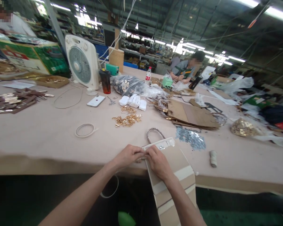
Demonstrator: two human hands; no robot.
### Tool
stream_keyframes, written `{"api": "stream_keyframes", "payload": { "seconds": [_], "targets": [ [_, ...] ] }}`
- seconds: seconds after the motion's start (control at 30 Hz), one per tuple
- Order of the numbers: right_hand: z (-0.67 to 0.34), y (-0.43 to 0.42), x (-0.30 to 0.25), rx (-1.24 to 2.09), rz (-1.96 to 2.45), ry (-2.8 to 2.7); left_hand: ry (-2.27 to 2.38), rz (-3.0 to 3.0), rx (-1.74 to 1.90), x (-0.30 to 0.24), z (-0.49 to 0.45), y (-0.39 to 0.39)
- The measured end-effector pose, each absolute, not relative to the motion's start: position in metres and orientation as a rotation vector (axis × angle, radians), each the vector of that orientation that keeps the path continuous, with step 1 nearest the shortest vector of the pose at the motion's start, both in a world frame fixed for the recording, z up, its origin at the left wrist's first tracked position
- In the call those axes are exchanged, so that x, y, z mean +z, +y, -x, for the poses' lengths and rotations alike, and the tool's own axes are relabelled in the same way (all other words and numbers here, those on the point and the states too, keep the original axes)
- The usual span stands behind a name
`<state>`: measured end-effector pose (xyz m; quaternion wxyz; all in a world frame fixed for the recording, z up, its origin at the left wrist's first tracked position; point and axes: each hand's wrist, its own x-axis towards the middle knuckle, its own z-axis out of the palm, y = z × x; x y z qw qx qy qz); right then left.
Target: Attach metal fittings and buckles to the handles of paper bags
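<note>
A long beige bag panel (176,154) with pale cross bands lies over the table's front edge and hangs down towards me. A looped handle (153,130) in clear wrap stands at its far end, near small metal fittings (162,147). My right hand (157,161) is closed on the panel's left edge near the far corner. Fingers pinched, my left hand (131,153) meets it at that corner; whatever lies between its fingertips is hidden. Below the left forearm hangs a loop of pale cord (112,190).
Gold hardware (127,120), a coil of white strip (85,130), a phone (96,101) and a fan (82,61) occupy the table. To the right are grey-blue pieces (191,138), a thread spool (213,158) and stacked brown panels (191,114). Another person (185,70) works across the table.
</note>
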<state>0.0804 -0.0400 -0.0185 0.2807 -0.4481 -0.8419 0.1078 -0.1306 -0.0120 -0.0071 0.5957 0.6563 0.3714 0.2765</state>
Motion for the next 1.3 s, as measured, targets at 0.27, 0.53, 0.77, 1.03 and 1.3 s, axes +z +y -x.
{"api": "stream_keyframes", "payload": {
  "seconds": [0.27,0.53,0.77,1.03,1.3],
  "targets": [
    [-0.091,-0.057,-0.005,0.322,0.875,-2.155,0.944,-1.434,0.712,-0.010,0.126,-0.001],
    [-0.178,-0.010,0.035,0.647,1.231,-2.039,0.857,-1.427,0.614,-0.012,0.124,-0.008],
    [-0.176,0.025,0.035,0.768,1.162,-2.350,0.831,-1.450,0.636,-0.012,0.124,-0.009],
    [-0.177,0.038,0.041,0.839,1.096,-2.441,0.847,-1.435,0.646,-0.013,0.124,-0.007],
    [-0.179,0.046,0.036,0.921,1.074,-2.451,0.853,-1.423,0.652,-0.007,0.123,-0.008]
  ]
}}
